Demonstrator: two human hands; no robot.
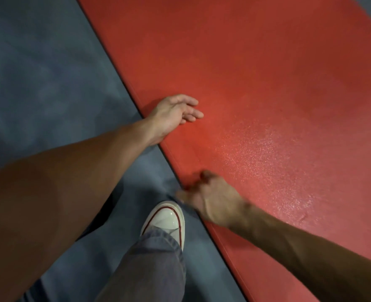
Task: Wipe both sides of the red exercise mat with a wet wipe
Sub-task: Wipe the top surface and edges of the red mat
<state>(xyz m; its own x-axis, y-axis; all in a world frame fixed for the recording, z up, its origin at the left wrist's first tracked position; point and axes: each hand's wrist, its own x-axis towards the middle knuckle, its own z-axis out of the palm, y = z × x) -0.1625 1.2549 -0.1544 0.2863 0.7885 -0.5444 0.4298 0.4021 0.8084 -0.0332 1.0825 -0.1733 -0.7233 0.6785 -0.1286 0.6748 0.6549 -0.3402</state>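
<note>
1. Head view is showing one red exercise mat (256,88) lying flat on a blue-grey floor (38,73), stretching away from both hands toward the upper right.
2. Two hands are showing, both bare, both at the mat's near long edge.
3. One left hand (173,115) is reaching over that edge, palm turned up and sideways, fingers loosely extended and relaxed, holding nothing; whether its heel is touching the mat edge is hard to say.
4. One right hand (212,199) is lying closer to the camera than the left, at the same edge, with its fingers curling down at the mat's border. It is motion-blurred, so I cannot tell whether it is gripping the edge or just touching it.
5. Beyond the right hand, one patch of the mat surface is glistening with tiny bright specks.
6. One white sneaker (165,221) with a red stripe is standing on the floor just left of the right hand, below the left forearm.
7. One blue denim trouser leg (145,269) is covering the sneaker's back part.
</note>
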